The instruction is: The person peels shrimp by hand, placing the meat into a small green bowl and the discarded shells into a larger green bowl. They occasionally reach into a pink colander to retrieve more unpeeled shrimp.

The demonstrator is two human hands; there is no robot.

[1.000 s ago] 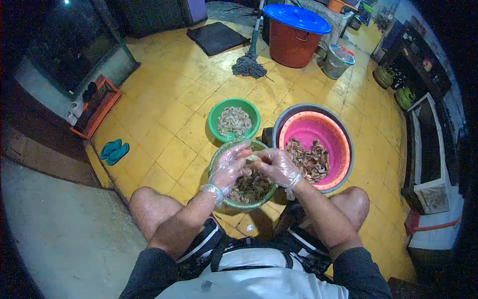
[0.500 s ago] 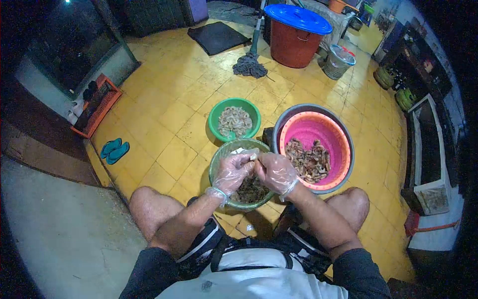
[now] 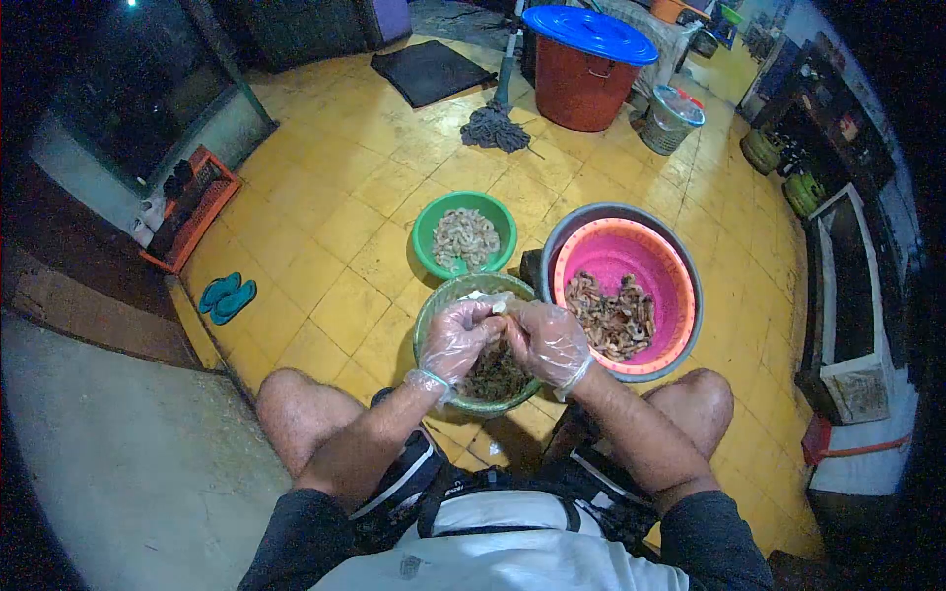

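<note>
Left hand (image 3: 451,343) and right hand (image 3: 552,345) are pinching a pale piece (image 3: 500,307) between fingers (image 3: 487,327) above the basin (image 3: 491,407), floor (image 3: 325,236) lying open leftward.

A red tub (image 3: 583,91) under a blue lid (image 3: 591,34) stands near a lidded bucket (image 3: 670,123); a mop head (image 3: 496,129) rests on yellow tiles (image 3: 325,236) beside a dark mat (image 3: 432,74), and teal slippers (image 3: 227,297) lie near an orange rack (image 3: 199,219)
</note>
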